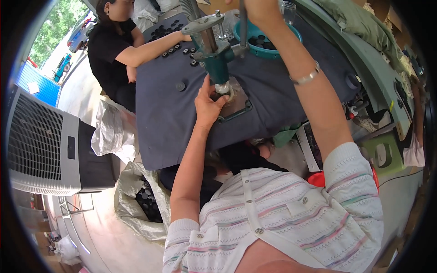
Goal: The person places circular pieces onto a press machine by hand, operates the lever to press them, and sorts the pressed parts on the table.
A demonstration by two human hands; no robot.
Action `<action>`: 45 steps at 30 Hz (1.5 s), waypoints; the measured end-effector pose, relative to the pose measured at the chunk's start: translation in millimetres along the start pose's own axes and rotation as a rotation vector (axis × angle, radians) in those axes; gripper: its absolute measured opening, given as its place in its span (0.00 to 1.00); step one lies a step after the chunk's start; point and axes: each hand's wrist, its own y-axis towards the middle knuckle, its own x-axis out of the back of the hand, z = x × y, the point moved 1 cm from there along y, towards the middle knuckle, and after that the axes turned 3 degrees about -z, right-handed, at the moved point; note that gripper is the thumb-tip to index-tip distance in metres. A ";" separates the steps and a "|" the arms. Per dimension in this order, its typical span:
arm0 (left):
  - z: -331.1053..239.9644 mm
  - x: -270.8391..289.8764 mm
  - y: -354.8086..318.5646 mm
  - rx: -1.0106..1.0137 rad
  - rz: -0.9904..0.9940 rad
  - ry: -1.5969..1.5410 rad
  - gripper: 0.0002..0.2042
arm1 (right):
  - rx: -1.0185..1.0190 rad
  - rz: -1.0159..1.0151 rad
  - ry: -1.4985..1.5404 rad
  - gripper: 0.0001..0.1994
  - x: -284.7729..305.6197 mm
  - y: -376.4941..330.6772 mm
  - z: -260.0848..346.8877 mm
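A teal hand press [215,66] with a metal ram stands on the cloth-covered table in front of me. At its foot, my left hand [207,107] curls thumb and fingers around a small dark round part [221,96], right beneath the ram's tip. Fingers and ram hide much of that part. Up at the picture's top edge, my right hand [260,12] is closed on the press's upright metal lever [244,31]; the edge cuts off some of its fingers. One loose black disc [180,86] lies on the cloth left of the press.
A teal basin [237,32] of black discs sits behind the press. Several black parts [170,51] lie far left, where a co-worker [109,54] reaches in. Below the table's left edge [148,136] stands a sack [125,200] of black discs, beside a large grey air cooler [41,141].
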 end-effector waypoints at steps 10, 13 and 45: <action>-7.7 69.4 -43.9 0.261 -0.092 -0.651 0.31 | -0.139 -0.297 0.215 0.10 -71.6 45.6 -63.3; -5.0 103.6 -64.4 0.296 -0.105 -0.794 0.25 | -0.076 -0.279 0.310 0.11 -66.0 48.5 -81.0; 0.5 153.2 -97.5 0.052 -0.233 0.593 0.31 | -0.335 -0.249 0.405 0.11 -61.6 43.4 -49.2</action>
